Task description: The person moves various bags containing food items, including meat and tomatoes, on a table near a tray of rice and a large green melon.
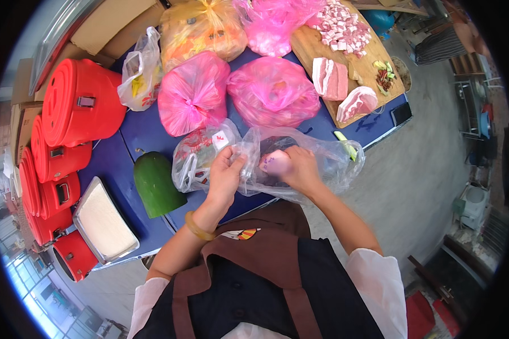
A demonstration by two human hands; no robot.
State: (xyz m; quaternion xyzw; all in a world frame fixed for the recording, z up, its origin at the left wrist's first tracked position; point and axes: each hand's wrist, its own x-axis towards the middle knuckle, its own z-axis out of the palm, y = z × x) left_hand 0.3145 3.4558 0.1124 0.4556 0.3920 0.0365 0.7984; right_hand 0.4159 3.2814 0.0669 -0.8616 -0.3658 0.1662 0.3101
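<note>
My left hand (227,171) grips the edge of a clear plastic bag (331,148) near the front edge of the blue table (148,123). My right hand (302,169) is at the mouth of that bag, closed around a pale pink piece of raw meat (275,162) with purple marks on its skin. Some fingertips are hidden behind the meat. Just left of my left hand sits a clear bag with red print (195,146). A cut piece of green winter melon (158,184) lies further left. By the right end of the clear bag is a pale green vegetable piece (345,145).
Pink bags (194,93) and a yellow bag (203,34) stand beyond my hands. At the back right, a wooden cutting board (305,46) holds diced pork (343,29) and pork slabs (330,79). Red lidded containers (85,101) and a metal tray of white grains (104,220) line the left.
</note>
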